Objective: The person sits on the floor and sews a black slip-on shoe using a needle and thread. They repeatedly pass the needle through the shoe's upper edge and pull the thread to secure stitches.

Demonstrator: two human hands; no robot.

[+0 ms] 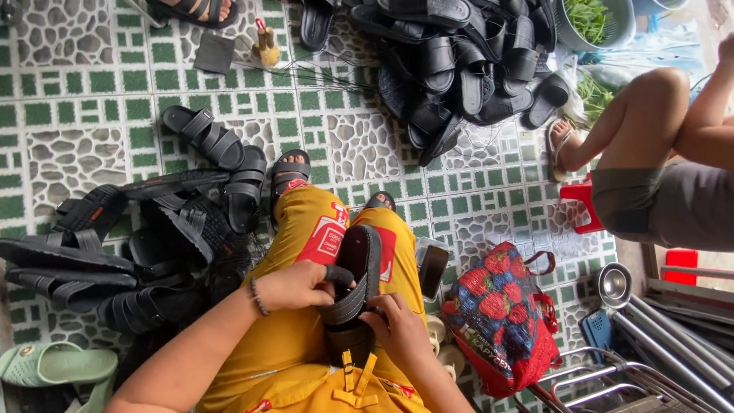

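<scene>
**Black sandal gripped in both hands, centre frame**

Lower left: green slipper (53, 365), then loose heap of black sandals (145, 245) crowding left knee; little free floor there. Centre: left hand (294, 285) pinching a strap, fingers curled tight around it. Black sandal (353, 294) upright on edge over yellow lap, likely to expose the strap side. Right hand (397, 329) clamped on sandal's lower edge, bracing it. Upper centre: second pile of sandals (466, 65). Open tiled floor (367, 145) between piles. Lower right: red patterned bag (501, 321), close beside right elbow. Far right: another person's leg (634, 130).
</scene>
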